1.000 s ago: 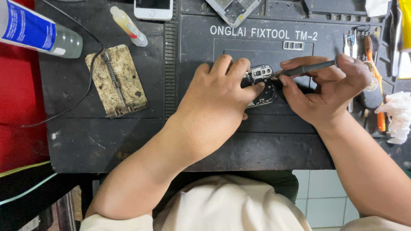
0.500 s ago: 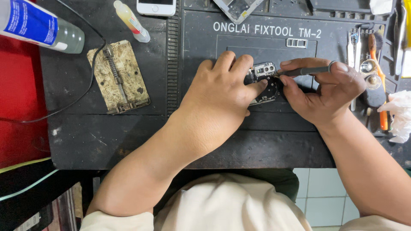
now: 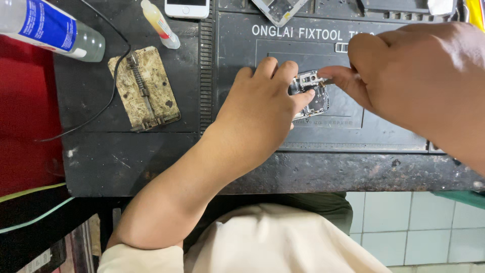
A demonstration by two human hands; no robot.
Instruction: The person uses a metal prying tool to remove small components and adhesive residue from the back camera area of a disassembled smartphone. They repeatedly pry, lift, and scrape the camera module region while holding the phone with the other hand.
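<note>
My left hand (image 3: 262,108) lies flat on the black repair mat (image 3: 323,167), its fingertips pinning a small phone circuit board (image 3: 316,98) to the mat's middle panel. The hand hides the board's left part. My right hand (image 3: 424,81) is raised close to the camera and looks large. Its thumb and forefinger are pinched together at the board's upper right corner. Only the short metal tip of a slim tool (image 3: 327,81) shows past the fingertips; the hand covers the rest of the tool.
A clear bottle with a blue label (image 3: 48,28) lies at the top left. Beside it are a small yellow-filled dropper bottle (image 3: 159,23), a worn board-holder jig (image 3: 145,88) with a black cable (image 3: 101,108), and a white phone (image 3: 188,7). Red surface on the left, tiled floor below.
My right hand has lifted toward the camera and now hides the tool's handle and the tools at the right. The view shifted slightly. My left hand has stayed on the board.
</note>
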